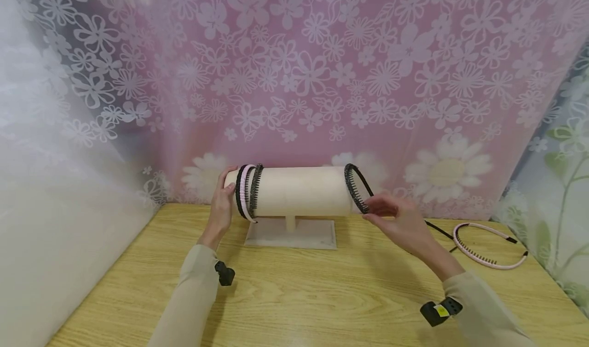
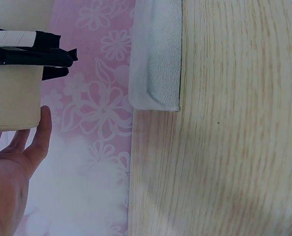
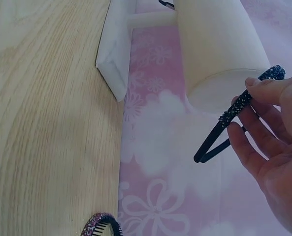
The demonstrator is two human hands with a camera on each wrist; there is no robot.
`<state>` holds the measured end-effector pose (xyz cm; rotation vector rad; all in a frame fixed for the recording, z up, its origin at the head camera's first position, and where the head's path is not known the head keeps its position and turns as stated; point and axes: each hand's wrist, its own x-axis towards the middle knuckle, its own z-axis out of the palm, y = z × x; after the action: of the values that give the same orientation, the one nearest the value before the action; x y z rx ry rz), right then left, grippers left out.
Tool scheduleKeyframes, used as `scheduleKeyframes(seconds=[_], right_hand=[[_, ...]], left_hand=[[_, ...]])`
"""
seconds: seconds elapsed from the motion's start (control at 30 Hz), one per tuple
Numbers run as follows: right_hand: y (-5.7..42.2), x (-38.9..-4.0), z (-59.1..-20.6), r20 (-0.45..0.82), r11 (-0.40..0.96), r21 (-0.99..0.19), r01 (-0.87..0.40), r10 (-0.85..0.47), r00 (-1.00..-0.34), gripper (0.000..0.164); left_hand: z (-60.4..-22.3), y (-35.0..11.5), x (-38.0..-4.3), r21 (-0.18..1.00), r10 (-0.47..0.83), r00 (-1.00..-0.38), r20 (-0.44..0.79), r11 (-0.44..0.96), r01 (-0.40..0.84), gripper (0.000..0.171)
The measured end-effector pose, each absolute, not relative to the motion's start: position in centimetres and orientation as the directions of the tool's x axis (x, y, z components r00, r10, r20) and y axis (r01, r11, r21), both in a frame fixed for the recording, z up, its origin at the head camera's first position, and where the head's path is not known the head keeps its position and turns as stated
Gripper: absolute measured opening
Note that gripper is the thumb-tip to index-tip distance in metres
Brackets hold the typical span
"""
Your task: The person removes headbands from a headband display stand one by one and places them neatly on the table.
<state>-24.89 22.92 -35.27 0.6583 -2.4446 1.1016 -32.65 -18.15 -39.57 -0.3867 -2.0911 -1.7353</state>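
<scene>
A cream headband stand (image 1: 303,191), a horizontal padded roll on a post and flat base, stands in front of me. My left hand (image 1: 222,206) holds the roll's left end, thumb in front and fingers round the end. Beside that hand sit a black headband (image 1: 239,199), a pale pink one (image 1: 244,191) and a dark toothed one (image 1: 255,191) round the roll. Between thumb and fingertips, my right hand (image 1: 400,224) pinches a black beaded headband (image 3: 237,107). This headband is tilted at the roll's right end, its toothed inner side showing in the head view.
A pink toothed headband (image 1: 488,260) lies on the wooden table (image 1: 294,296) at the right. Next to it a black headband (image 1: 439,229) is partly hidden behind my right arm. A pink flowered curtain (image 1: 294,81) hangs behind the table.
</scene>
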Motion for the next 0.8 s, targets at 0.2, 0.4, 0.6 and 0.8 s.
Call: scheduleKeyframes(seconds=[0.2, 0.4, 0.6, 0.8], right_hand=[[23.9, -24.3, -35.5, 0.527, 0.632, -0.542, -0.554, -0.257, -0.810, 0.023], [24.7, -24.0, -35.8, 0.561, 0.621, -0.518, -0.589, -0.273, -0.781, 0.027], [25.4, -23.7, -36.4, 0.568, 0.602, -0.523, -0.603, -0.282, -0.774, 0.025], [26.1, -23.0, -37.0, 0.523, 0.616, -0.555, -0.558, -0.263, -0.811, 0.023]], left_hand=[[-39.4, -18.0, -32.4, 0.881, -0.044, -0.892, 0.451, 0.184, 0.436, 0.050], [-39.4, -18.0, -32.4, 0.882, -0.047, -0.890, 0.453, 0.173, 0.439, 0.050], [-39.5, -18.0, -32.5, 0.878, -0.040, -0.888, 0.457, 0.182, 0.443, 0.051], [-39.5, -18.1, -32.6, 0.879, -0.042, -0.888, 0.458, 0.168, 0.446, 0.051]])
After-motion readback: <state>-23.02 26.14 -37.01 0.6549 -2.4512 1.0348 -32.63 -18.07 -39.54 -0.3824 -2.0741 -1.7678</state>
